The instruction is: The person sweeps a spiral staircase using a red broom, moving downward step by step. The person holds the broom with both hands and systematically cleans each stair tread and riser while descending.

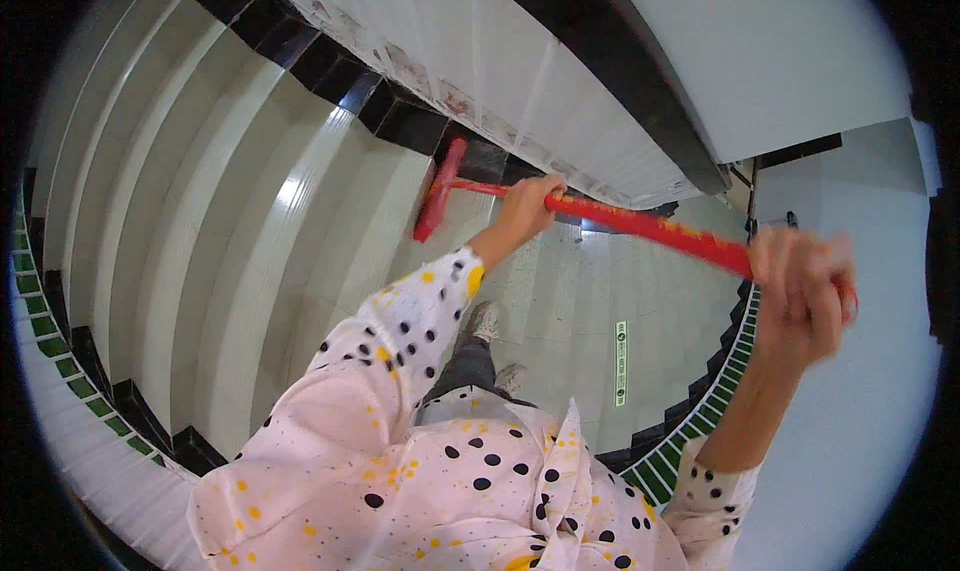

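A long-handled floor tool, a broom or mop with a red shaft [645, 227], slants across the view in front of me. Its narrow red head [441, 188] lies at the left, low on a stair by the black skirting; its underside is hidden, so the exact kind cannot be told. My left hand [529, 205] wraps the shaft a short way up from the head. Around the upper end of the shaft, at the right, is my right hand [799, 293], blurred. The shaft bears yellow writing.
Pale stair steps [225, 218] fill the left, edged by black stepped skirting tiles [326, 65]. A worn white wall [427, 31] runs alongside. White railings [724, 380] curve at both sides. A green-and-white strip sign [620, 363] lies on the floor near my shoes [486, 322].
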